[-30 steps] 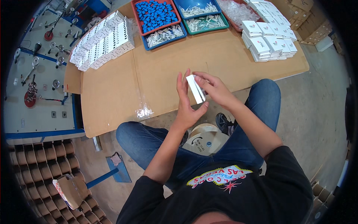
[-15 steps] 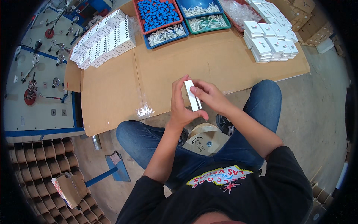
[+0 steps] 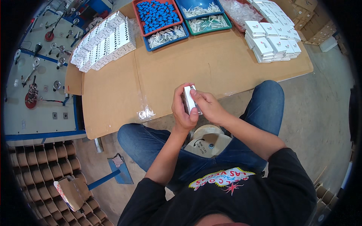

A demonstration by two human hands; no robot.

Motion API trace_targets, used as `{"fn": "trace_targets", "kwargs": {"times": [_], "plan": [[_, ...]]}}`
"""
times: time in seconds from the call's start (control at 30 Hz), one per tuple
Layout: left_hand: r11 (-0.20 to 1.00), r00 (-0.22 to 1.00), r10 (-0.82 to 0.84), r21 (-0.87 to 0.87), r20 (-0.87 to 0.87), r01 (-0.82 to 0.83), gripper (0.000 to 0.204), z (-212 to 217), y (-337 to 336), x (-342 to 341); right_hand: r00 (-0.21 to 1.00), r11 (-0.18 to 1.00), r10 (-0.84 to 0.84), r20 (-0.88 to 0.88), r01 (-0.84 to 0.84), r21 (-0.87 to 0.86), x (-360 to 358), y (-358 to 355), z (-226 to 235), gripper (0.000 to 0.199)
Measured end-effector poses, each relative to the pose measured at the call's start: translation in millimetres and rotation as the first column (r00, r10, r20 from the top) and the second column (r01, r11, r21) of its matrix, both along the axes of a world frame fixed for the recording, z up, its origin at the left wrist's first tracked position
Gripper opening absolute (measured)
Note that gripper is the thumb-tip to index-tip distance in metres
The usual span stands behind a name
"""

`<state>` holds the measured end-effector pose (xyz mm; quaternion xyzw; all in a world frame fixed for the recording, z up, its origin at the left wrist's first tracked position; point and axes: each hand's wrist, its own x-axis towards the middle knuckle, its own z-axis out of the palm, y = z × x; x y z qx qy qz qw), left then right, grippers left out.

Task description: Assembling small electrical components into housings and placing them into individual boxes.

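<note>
A small white box (image 3: 188,98) is held between my two hands just beyond my lap, by the near edge of the cardboard-covered table (image 3: 177,67). My left hand (image 3: 181,113) wraps its left side, fingers behind and thumb on the lower end. From the right, my right hand (image 3: 212,108) grips it with the thumb near the top face. A narrow, darker side shows beside the left palm, and a clear edge at the lower right. The fingers cover much of the box, so its contents cannot be made out.
At the back stand a red tray of blue parts (image 3: 157,16), blue and green trays of small white pieces (image 3: 209,24), and a tray of clear plastic (image 3: 241,15). White blocks (image 3: 113,41) are stacked left, flat white boxes (image 3: 273,41) right. A wooden spool (image 3: 208,143) stands between my legs.
Both hands have come slightly nearer to me with the box and closed more tightly around it. The left thumb, stretched out before, now presses on its lower end.
</note>
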<state>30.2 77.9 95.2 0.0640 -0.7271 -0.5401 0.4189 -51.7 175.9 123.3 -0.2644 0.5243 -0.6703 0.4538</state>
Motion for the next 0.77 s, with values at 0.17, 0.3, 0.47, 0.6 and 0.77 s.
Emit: {"fn": "trace_targets", "kwargs": {"times": [0.17, 0.3, 0.47, 0.6, 0.77], "plan": [[0.999, 0.999, -0.015, -0.053, -0.031, 0.013, 0.072, 4.7, -0.9, 0.3, 0.999, 0.999, -0.009, -0.039, 0.008, -0.037, 3.9, 1.9, 1.4, 0.048], [0.930, 0.994, 0.101, -0.351, -0.031, -0.105, 0.073, 13.0, -3.6, -5.8, 0.966, 0.965, -0.221, -0.133, 0.196, -0.177, 5.3, -1.7, -3.4, 0.049], [0.965, 0.984, -0.177, 0.201, 0.021, 0.170, 0.085, 9.0, 6.9, -2.4, 0.884, 0.952, -0.186, -0.429, 0.053, -0.303, -14.7, -0.9, 0.4, 0.066], [0.903, 0.969, -0.244, 0.357, -0.029, 0.238, 0.085, 0.9, 13.0, 4.9, 0.919, 0.938, -0.082, -0.385, -0.059, -0.342, -4.0, -1.0, 6.5, 0.075], [0.838, 0.982, -0.182, 0.514, -0.051, 0.182, 0.100, -0.4, 9.1, 5.9, 0.955, 0.938, 0.036, -0.294, -0.133, -0.320, -9.1, -4.7, -4.0, 0.090]]}}
